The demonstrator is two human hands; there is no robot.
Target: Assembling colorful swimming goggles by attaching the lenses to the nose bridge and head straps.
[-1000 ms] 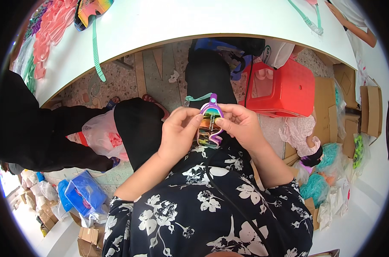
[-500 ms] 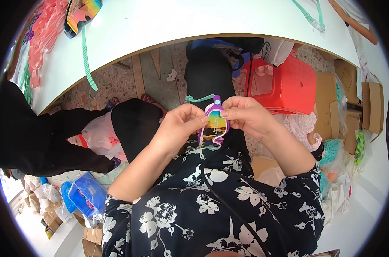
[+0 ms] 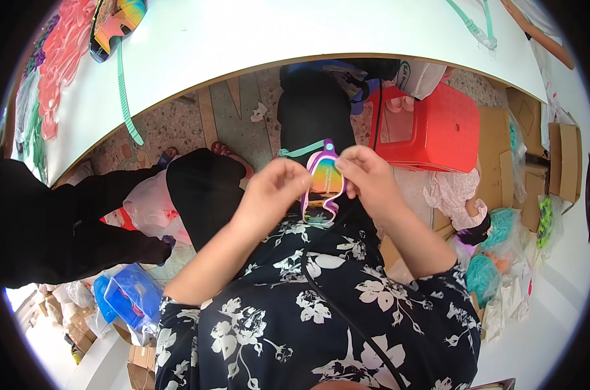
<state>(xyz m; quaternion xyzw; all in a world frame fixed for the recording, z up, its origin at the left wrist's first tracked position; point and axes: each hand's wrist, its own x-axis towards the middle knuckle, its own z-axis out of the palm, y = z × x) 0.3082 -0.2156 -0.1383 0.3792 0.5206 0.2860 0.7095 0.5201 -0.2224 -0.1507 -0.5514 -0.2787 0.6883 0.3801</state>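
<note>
Over my lap I hold a pair of swim goggles (image 3: 327,185) with a purple rim and a rainbow mirrored lens, turned so one end points away from me. My left hand (image 3: 279,183) pinches the rim's left side between thumb and fingers. On the opposite edge, the thumb and bent fingers of my right hand (image 3: 368,177) grip the rim, slightly blurred. From the goggles' far end a teal strap (image 3: 301,151) runs off to the left across my black trousers. The lens face is turned up, and fine print shows on it.
A white table (image 3: 243,29) curves across the far side, bearing another pair of goggles (image 3: 116,23), coral straps (image 3: 64,58) and a teal strap (image 3: 474,26). A red stool (image 3: 444,130) stands at right, near cardboard boxes (image 3: 561,162). At left is another person's black-clad leg (image 3: 93,195).
My right hand has shifted slightly, its thumb now lower along the rim. The goggles' lens shows more rainbow colour. The view has moved slightly.
</note>
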